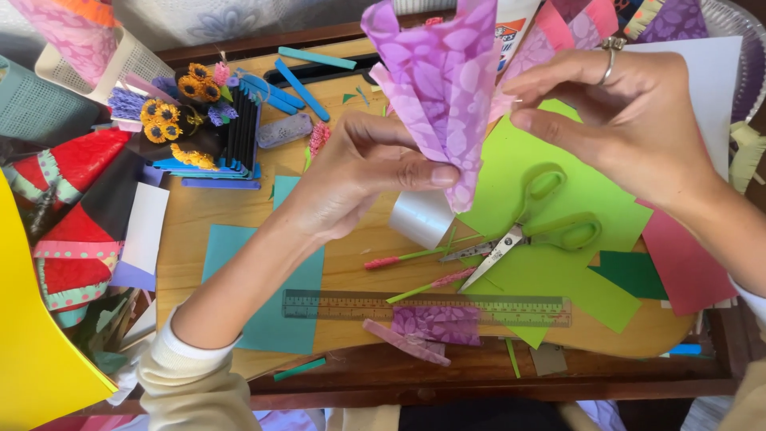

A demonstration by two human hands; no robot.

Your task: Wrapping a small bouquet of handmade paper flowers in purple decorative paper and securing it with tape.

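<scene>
the purple paper (440, 88) is held up above the counter (351, 263), between the two hands. it is thin and crinkled, printed with pale flower shapes on a violet ground, and gathered into loose folds that fan wide at the top and narrow to a pinched point at the bottom. the left hand (359, 172) grips that lower point, its fingers closed around the paper with the thumb pressed across the front. the right hand (630, 120) sits at the paper's right edge, higher up, its fingers drawn narrow in a pinch; a ring shows on one finger. whether they grip the paper's edge or just touch it, i cannot tell.

below the paper lies a light green sheet (558, 239) with green-handled scissors (527, 231) on it, blades partly apart. near the counter's front edge a clear ruler (423, 307) lies across a teal sheet (279, 295), with a small purple scrap (435, 323) beneath it. a few thin paper stems (415, 257) lie between ruler and scissors. at far left stands a cluster of paper sunflowers (179, 112).
</scene>
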